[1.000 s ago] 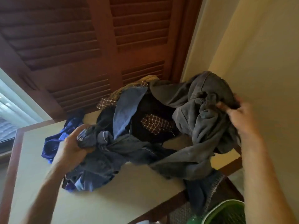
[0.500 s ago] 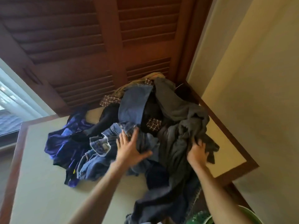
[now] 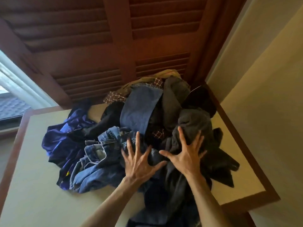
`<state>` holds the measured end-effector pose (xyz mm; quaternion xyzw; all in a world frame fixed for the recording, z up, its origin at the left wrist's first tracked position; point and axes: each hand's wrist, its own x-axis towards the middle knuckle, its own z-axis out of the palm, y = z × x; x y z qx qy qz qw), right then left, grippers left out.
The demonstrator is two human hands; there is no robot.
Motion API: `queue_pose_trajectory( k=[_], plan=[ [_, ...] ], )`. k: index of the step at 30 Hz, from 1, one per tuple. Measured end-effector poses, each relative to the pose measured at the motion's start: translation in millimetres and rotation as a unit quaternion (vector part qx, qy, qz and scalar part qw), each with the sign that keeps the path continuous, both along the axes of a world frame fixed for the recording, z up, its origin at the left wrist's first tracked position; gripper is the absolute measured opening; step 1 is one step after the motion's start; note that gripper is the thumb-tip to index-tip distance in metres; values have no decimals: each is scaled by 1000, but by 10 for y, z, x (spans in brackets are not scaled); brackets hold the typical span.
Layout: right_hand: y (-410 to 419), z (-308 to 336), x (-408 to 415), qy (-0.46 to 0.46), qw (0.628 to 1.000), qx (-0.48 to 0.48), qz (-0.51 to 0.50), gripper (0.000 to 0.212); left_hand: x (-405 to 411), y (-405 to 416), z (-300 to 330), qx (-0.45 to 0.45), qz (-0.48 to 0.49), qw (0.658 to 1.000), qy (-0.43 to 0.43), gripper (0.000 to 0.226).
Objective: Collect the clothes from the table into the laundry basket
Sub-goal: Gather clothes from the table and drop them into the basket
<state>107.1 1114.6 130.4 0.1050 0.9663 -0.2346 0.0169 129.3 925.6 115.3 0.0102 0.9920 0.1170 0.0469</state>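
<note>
A heap of clothes lies on the beige table: blue jeans in front, a purple-blue garment at left, a grey garment at right, a checked shirt and a dark blue cloth behind. My left hand is spread flat over the jeans' right side, fingers apart. My right hand is spread over the grey garment, fingers wide. Dark cloth hangs over the table's near edge below my forearms. The laundry basket is out of view.
The table has a brown wooden border and stands in a corner. Dark louvred wooden doors rise behind it, a cream wall is at the right, and a window is at the left.
My right hand has let go of the grey garment, which dropped back onto the heap. Both hands have opened and now lie spread over the clothes; the basket's green rim has left the view.
</note>
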Motion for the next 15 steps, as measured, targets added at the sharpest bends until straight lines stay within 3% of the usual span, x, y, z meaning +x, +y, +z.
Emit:
queue_pose_trajectory(
  k=[3,7,11,15],
  plan=[
    [-156,-302,-148,-47,996,79,12,103,-117,75,-267,-26,11,996,82,65],
    [32,-475,-403,13,988,153,-3,73,-344,20,-445,-27,37,977,207,39],
    [78,-585,-495,43,984,173,7,57,-513,-76,-474,-24,33,980,193,32],
    [151,-524,-538,69,979,183,47,54,-647,-160,-274,-23,39,992,117,39]
  ],
)
